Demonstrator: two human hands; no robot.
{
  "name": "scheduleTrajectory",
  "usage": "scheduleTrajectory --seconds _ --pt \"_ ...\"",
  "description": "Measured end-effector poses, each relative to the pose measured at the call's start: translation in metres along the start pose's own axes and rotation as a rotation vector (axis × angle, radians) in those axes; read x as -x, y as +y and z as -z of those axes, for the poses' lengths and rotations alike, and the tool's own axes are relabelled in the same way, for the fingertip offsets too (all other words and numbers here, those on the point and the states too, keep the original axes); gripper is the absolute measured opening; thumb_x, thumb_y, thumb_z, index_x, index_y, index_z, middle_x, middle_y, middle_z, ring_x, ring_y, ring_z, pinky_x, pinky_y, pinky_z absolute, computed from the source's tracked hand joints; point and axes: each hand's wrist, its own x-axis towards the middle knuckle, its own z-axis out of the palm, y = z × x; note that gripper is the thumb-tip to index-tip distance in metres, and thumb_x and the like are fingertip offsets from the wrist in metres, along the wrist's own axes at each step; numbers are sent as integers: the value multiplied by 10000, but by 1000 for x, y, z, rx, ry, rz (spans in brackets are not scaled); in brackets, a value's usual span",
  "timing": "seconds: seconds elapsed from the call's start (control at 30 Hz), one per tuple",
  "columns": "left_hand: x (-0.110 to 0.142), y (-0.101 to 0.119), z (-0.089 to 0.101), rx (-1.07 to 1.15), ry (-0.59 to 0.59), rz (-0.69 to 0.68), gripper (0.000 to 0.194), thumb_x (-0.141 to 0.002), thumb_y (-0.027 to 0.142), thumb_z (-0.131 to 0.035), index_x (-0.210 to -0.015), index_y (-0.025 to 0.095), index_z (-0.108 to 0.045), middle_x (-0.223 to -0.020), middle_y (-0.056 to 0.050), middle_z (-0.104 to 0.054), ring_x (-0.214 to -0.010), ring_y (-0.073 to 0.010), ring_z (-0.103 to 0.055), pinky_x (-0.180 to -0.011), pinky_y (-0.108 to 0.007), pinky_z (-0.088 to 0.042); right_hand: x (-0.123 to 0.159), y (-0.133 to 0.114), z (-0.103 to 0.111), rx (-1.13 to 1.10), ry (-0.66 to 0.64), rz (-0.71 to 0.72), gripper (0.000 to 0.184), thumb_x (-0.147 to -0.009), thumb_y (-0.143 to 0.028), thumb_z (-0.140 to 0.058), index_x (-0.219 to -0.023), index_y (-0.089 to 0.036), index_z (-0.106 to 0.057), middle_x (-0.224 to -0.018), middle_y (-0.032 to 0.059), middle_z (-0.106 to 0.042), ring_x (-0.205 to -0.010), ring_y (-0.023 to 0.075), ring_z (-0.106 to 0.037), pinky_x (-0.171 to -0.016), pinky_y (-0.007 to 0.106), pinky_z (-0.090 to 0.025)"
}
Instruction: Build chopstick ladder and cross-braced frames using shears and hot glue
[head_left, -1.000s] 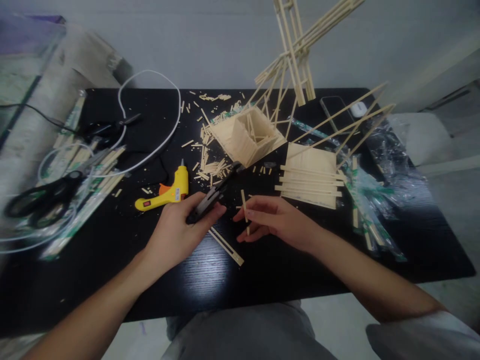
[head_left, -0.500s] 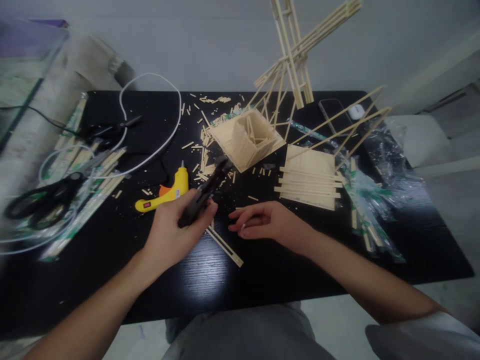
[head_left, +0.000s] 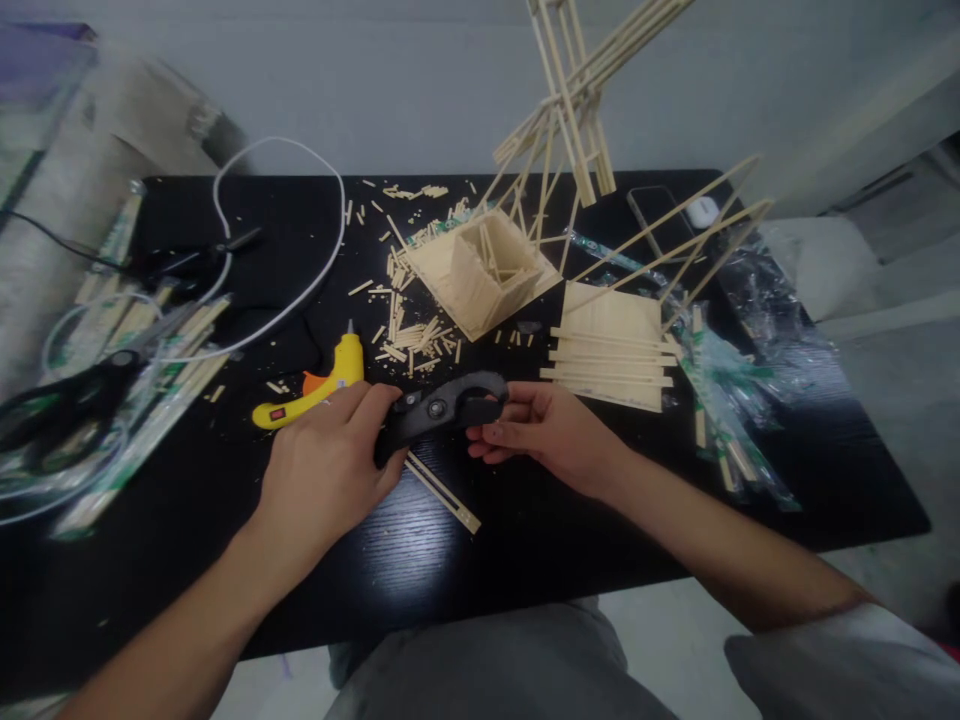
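Observation:
My left hand (head_left: 322,450) is wrapped around one end of a black hand tool (head_left: 437,408) with a round pivot bolt and a curved, hooked far end. The tool lies sideways between my hands, above the table. At the hooked end, the bent fingers of my right hand (head_left: 544,435) close on the tool; some fingertips are hidden behind it. Beneath the tool, a narrow frame of thin wooden sticks (head_left: 450,497) lies on the table, its upper part covered by my left hand. A yellow glue gun (head_left: 319,385) lies just beyond my left hand.
Cut stick pieces (head_left: 416,335) litter the black table (head_left: 600,550). Beyond them stand a wooden box on a base (head_left: 495,275) and a tall stick structure (head_left: 574,90). A wooden panel with sticks (head_left: 611,345) is at right, bagged sticks (head_left: 731,400) beside it. Scissors (head_left: 82,395) lie left.
The black tool has swung from pointing away to lying sideways, its hooked end now at my right hand. My right hand has moved slightly closer and meets the tool. The view has shifted slightly.

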Motion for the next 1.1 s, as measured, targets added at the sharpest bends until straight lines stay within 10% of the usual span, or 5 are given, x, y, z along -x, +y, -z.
scheduleTrajectory --seconds 1.1 --pt "2 7 2 -79 -181 -34 198 -946 241 -554 -1104 208 -669 -972 -94 -745 -806 -303 -752 -640 -376 -511 2 -2 -1 122 52 64 348 -662 -402 -1041 -765 -173 -800 -784 13 -806 -599 100 -711 -595 220 -623"
